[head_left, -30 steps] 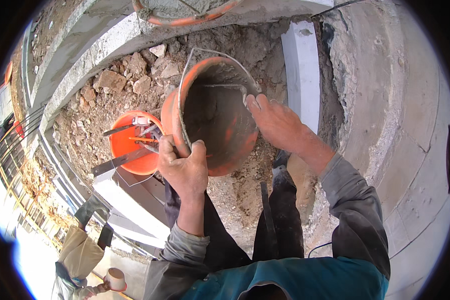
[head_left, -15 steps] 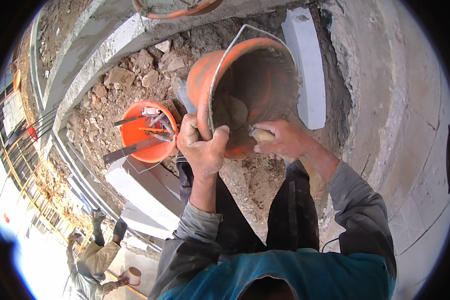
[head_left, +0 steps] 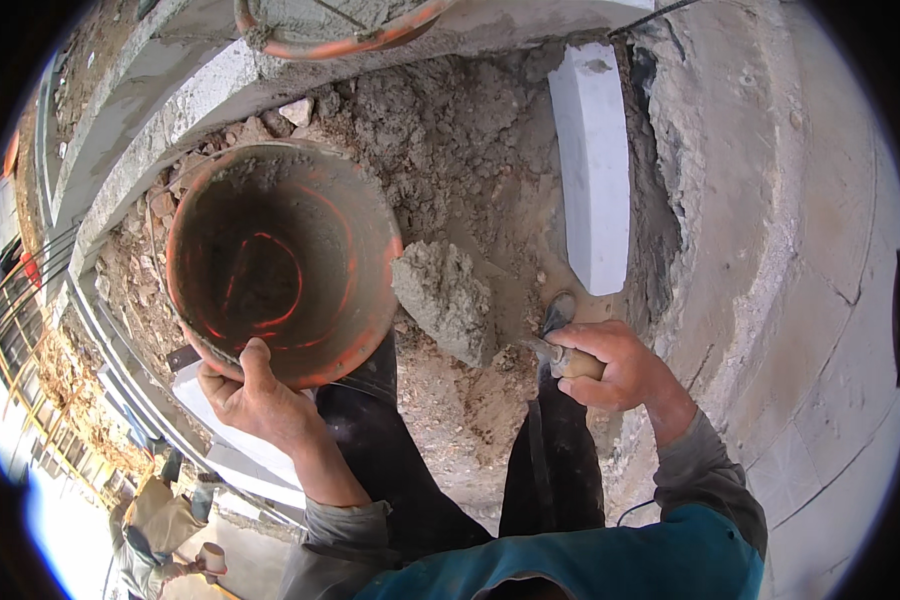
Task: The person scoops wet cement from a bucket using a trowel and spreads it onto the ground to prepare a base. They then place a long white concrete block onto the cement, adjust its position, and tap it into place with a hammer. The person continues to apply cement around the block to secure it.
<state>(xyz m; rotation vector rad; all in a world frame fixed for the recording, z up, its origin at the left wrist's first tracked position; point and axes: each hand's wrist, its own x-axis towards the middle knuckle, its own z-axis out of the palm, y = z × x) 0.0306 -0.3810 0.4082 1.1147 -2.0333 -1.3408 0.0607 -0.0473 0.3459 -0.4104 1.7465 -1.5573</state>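
My left hand [head_left: 265,398] grips the near rim of an orange bucket [head_left: 375,205], thumb over the edge. The bucket's mouth faces up, and grey residue coats its inside. In my right hand [head_left: 620,368] is the wooden handle of a trowel [head_left: 577,364]. A heap of wet grey mortar [head_left: 445,300] covers the trowel's blade, just right of the bucket and above the ground. My shoe [head_left: 560,310] shows beyond the right hand.
A pale kerb block [head_left: 592,170] stands on the right beside a rough concrete edge. Another orange bucket [head_left: 340,45] with mortar is at the far edge. White blocks [head_left: 240,425] lie near my left leg. A co-worker [head_left: 160,530] is at lower left.
The bucket has moved left and turned from tilted to mouth-up. The trowel has come out of it loaded with mortar, my right hand shifting right and nearer. The small tool bucket is now mostly hidden.
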